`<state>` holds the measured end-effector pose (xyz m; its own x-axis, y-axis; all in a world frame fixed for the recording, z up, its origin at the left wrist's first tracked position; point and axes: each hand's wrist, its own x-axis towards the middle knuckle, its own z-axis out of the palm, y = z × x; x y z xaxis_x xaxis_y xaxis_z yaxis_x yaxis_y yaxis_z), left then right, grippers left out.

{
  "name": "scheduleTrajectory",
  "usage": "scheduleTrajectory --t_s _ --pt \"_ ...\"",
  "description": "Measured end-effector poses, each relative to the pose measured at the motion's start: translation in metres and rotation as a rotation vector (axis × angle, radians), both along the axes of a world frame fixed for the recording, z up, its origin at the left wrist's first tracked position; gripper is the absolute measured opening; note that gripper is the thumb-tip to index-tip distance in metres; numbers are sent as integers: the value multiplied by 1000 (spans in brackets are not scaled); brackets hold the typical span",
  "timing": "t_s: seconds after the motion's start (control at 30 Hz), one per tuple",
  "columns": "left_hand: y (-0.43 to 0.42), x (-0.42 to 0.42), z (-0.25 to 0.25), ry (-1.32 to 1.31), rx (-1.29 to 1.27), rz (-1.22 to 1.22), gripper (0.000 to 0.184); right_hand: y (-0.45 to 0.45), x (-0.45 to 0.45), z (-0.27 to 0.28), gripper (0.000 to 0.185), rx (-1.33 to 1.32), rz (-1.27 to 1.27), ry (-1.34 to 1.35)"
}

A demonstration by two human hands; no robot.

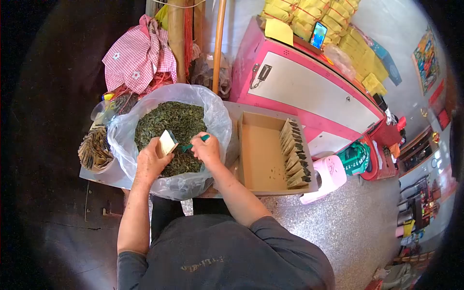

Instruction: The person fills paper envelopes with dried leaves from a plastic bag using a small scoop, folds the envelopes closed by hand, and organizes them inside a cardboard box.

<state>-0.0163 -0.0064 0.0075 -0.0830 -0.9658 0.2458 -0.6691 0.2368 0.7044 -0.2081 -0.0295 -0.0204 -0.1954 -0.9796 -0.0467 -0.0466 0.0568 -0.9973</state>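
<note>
Dried green leaves [169, 121] fill a container lined with a clear plastic bag [218, 113]. Over the leaves, my left hand [150, 162] grips a small pale paper bag [167, 143], tilted toward the right. My right hand [207, 151] is closed around the handle of a green scoop [187, 148], whose head sits close to the bag's mouth. How much the bag contains is hidden. Right of the leaves, a cardboard box [261, 140] holds a row of filled paper bags [295, 154] along its right side. A bundle of brown paper bags [95, 149] stands in a white tub at the left.
A pink cabinet [309, 87] rises behind the box, with yellow packets [333, 24] and a phone [318, 35] on top. A pink-checked cloth [137, 60] hangs at the back left beside wooden poles [218, 46]. A pink plastic stool [330, 174] stands right of the box.
</note>
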Motion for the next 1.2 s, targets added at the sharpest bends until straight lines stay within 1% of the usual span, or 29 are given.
scheduleTrajectory --t_s 0.03,0.13,0.2,0.23,0.27,0.3,0.4,0.53,0.6,0.7,0.77,0.83,0.9,0.97,1.0,1.03,1.1,1.13,1.2 --pt "1 0 1 -10 -3 4 55 0 -2 -1 12 -1 0 -1" --pt "0 0 0 -17 4 0 55 -1 -16 2 11 -51 -31 -227" --pt "0 -1 0 -15 14 -6 55 0 -26 10 10 -58 -64 -279" --pt "1 -2 1 -27 -22 -5 50 0 -29 16 9 -66 -93 -332" --pt "1 -2 2 -40 -58 -2 46 0 -32 23 8 -99 -125 -345" --pt "1 -2 1 -40 -58 -2 46 0 -35 26 8 -99 -126 -344" --pt "0 -3 1 -42 -64 -3 45 0 -41 34 10 -248 -120 -450" --pt "0 -4 3 -73 -56 -1 46 2 -35 34 11 -272 -99 -473" --pt "0 -4 2 -87 -61 -2 46 3 -30 31 11 -226 -48 -384" --pt "0 -4 1 -86 -22 -5 47 5 -24 31 11 -217 -18 -326" --pt "1 -3 1 -91 -57 -11 49 6 -20 33 12 -210 10 -320" --pt "2 -4 1 -84 -49 -11 50 7 -14 37 11 -215 59 -196" --pt "2 -4 2 -77 -39 -10 51 8 -6 39 10 -223 84 -176" --pt "3 -3 4 -69 -20 -20 52 10 2 42 12 -271 142 8" --pt "3 -3 4 -69 -21 -20 52 12 6 43 10 -346 177 83" --pt "2 -2 2 -56 -38 -17 52 14 10 44 10 -347 177 83" --pt "2 -2 1 -44 -55 -13 52 18 17 49 8 -565 262 279" --pt "1 -2 1 -36 -61 -15 52 20 19 51 6 -639 291 287" --pt "0 -2 -1 -28 -67 -17 52 21 19 54 5 -683 320 338"
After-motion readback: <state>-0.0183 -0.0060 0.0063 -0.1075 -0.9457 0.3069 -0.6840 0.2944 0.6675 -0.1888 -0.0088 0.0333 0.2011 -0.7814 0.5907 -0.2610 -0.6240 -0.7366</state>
